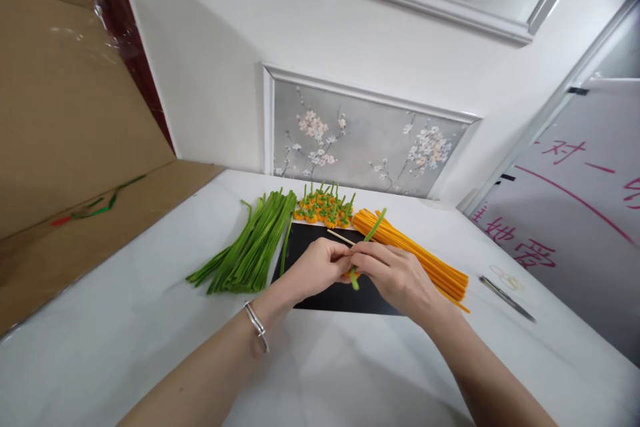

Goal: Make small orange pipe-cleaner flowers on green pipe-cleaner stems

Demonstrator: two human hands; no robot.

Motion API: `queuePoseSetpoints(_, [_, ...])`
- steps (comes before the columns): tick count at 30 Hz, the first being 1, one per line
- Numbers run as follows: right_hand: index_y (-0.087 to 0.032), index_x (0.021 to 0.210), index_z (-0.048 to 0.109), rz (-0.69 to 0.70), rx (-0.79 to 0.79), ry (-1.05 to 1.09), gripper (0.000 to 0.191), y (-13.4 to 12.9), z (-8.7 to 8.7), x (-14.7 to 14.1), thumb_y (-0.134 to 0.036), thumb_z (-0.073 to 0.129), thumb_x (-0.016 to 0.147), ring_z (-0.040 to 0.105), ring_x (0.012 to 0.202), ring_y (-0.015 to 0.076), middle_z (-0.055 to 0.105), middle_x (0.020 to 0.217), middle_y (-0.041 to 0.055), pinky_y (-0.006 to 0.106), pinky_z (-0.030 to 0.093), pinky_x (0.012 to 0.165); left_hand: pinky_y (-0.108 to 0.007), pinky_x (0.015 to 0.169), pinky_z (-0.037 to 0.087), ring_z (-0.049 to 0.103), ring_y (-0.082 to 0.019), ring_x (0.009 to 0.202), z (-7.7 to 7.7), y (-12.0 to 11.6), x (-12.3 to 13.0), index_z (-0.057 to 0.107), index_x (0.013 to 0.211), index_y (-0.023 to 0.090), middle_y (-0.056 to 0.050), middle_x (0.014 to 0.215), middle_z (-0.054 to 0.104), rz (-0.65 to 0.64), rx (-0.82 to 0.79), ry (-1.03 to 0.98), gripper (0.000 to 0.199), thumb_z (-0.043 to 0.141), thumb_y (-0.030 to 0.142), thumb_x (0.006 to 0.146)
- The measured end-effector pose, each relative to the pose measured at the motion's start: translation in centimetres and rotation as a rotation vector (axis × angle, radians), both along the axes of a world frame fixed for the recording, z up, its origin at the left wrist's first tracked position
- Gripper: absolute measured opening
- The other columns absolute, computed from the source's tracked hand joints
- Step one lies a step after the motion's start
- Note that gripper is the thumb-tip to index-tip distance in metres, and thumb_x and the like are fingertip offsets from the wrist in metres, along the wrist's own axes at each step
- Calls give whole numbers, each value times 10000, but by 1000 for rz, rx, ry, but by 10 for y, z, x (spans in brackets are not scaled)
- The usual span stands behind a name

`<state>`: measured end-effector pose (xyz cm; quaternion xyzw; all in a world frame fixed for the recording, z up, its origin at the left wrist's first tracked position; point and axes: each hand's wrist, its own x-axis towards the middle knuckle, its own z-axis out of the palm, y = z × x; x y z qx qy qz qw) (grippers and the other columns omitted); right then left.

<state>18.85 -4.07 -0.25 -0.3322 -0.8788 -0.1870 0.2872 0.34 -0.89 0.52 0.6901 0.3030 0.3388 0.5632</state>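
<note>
My left hand and my right hand meet over a black mat, fingers pinched together. A green pipe cleaner passes between the fingers, one end sticking up and a short end showing below. Under the fingertips a bit of an orange pipe-cleaner piece peeks out, mostly hidden by my left hand. Just beyond the hands a thin pale stick slants over the mat, its near end hidden by the fingers.
Green pipe cleaners lie left, orange pipe cleaners right. Small orange pieces with green stems cluster behind the mat. Tweezers and rubber bands lie right. Cardboard stands left, a written board right.
</note>
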Motion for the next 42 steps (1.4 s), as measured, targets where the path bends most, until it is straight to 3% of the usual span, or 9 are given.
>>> queuePoseSetpoints(3, [-203,983,642,-11,85,-105,189,0,1,0,-132,467,961,636,811,139,681,1042,54,260,477,706,-203,507,370,471,-97,523,1,0,-2,634,607,130,2,560,554,-43,49,21,318,635,388,793])
queuePoseSetpoints(8, [-185,868,648,19,142,-251,210,-6,8,-2,-151,468,972,575,712,131,680,881,36,287,411,636,-201,526,394,461,-82,521,-1,-1,-1,628,604,135,23,564,530,-85,-147,-7,297,682,384,755])
queuePoseSetpoints(10, [-178,867,644,74,128,-298,210,-8,11,-2,-143,467,974,579,757,138,675,866,33,295,414,652,-204,561,439,492,-82,549,-2,-1,1,642,612,131,22,584,540,-56,-204,-25,273,720,367,725])
queuePoseSetpoints(15, [-196,935,637,232,147,-410,144,-4,14,-2,-131,511,956,550,1089,191,668,996,24,351,434,840,-234,591,502,576,-110,609,-9,1,-1,689,677,114,-15,655,613,-47,-315,-42,292,812,375,630])
queuePoseSetpoints(20, [-230,979,638,269,120,-418,121,1,18,-5,-170,536,954,551,1025,192,663,890,1,399,426,871,-253,607,523,601,-117,618,-15,6,-4,706,751,104,-21,679,632,-119,-404,-63,366,827,424,619])
queuePoseSetpoints(28, [-223,1034,627,288,22,-478,161,-1,16,-4,-162,490,974,551,970,168,652,874,10,365,434,860,-219,606,512,623,-103,603,-9,2,-7,690,716,112,3,648,630,-197,-437,4,27,709,131,714])
queuePoseSetpoints(32, [-209,1052,609,252,40,-502,180,-3,10,-5,-134,469,969,553,865,174,640,879,16,351,449,775,-185,578,486,604,-79,579,-10,2,-5,714,732,113,3,650,642,-175,-452,-17,96,643,53,709])
queuePoseSetpoints(36, [-165,873,604,159,35,-453,186,-7,5,-7,-125,446,961,528,732,178,621,818,47,296,421,595,-196,590,495,582,-73,557,-13,3,-1,728,702,107,-4,623,636,-83,-509,-82,82,649,92,721])
queuePoseSetpoints(42, [-183,878,599,-160,66,-58,224,-3,-11,-13,-79,412,943,558,722,190,621,800,61,282,405,537,-317,820,535,640,-134,720,-18,-3,12,729,719,106,-31,711,663,62,-405,-309,137,762,237,698])
